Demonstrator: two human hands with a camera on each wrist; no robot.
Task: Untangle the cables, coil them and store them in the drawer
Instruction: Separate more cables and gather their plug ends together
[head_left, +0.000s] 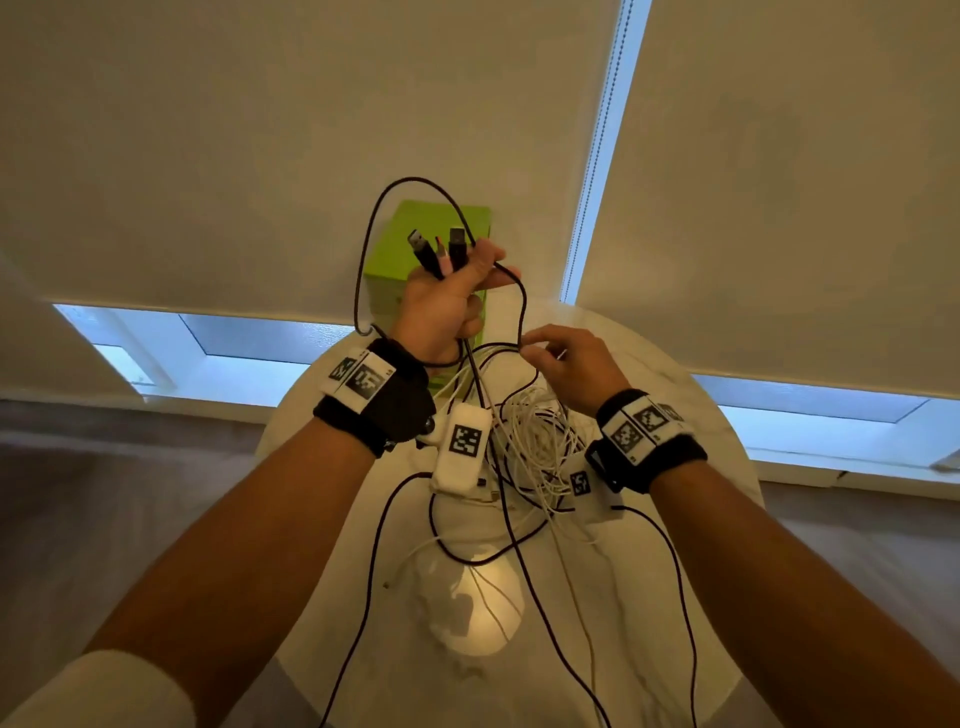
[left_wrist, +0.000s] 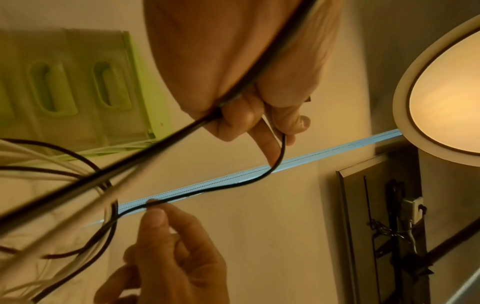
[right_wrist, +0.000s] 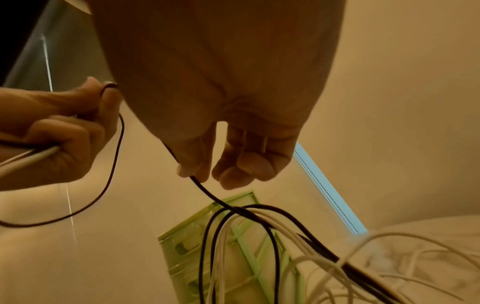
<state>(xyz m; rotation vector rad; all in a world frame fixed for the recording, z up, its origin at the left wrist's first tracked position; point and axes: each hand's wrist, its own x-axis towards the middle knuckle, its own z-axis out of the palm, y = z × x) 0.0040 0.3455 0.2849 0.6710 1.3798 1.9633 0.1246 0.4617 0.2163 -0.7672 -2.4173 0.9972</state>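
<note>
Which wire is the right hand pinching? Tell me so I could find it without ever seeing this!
Find the round white table with the green drawer box at the back. Above it the left hand holds up a bunch of plugs. From that hand a thin black cable drops to the right hand, pinched at its fingertips; the tangled wires under it are white.

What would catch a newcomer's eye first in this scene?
The left hand, raised over the table, grips a bunch of cable ends with the USB plugs sticking up. Just right of it, the right hand pinches a black cable that runs from the left hand. Below both hands a tangle of white cables lies on the table, with a green drawer unit behind.
</note>
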